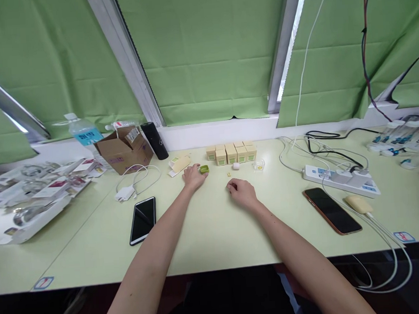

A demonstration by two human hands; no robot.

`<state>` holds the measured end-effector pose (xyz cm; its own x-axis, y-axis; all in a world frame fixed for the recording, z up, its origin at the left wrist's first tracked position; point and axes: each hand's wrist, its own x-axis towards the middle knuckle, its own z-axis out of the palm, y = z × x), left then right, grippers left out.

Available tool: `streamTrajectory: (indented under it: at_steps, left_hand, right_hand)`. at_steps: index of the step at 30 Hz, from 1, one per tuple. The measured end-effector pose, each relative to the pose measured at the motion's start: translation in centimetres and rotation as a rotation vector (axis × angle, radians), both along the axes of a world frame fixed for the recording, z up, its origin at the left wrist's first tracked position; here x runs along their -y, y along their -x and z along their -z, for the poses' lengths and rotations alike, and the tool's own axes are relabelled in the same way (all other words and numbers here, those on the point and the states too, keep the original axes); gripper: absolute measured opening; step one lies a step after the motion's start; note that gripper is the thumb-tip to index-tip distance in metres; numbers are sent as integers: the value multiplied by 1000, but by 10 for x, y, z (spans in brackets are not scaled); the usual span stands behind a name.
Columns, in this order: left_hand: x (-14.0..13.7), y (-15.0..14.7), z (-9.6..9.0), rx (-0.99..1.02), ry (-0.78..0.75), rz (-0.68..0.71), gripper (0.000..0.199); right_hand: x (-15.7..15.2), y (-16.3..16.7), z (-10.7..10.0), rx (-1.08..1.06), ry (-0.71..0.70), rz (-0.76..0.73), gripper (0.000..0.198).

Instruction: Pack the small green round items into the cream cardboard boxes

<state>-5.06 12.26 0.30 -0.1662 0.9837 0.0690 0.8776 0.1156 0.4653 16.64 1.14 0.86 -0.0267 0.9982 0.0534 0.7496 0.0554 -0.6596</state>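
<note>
Left hand: beside a small green cup, contact unclear
Right hand: fingers curled, low over the table
Small boxes: clustered beyond both hands
Clear case: near the boxes
Dark phone: near the power strip

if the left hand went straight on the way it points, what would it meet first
Probably the small olive-green open container, right beside the left hand; whether they already touch is unclear. Beyond it, small tan cardboard boxes seem next.
</note>
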Motion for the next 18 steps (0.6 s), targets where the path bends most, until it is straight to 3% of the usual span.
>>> streamTrajectory:
  at_steps: [6,18]
  left_hand:
    - [11,-4,2,-27,-88,8,43]
    - [60,0,-2,350,-196,224,40]
  right_hand:
    - [-1,-1,2,6,-13,-21,17]
    - [-3,-4,3,82,-49,-43,20]
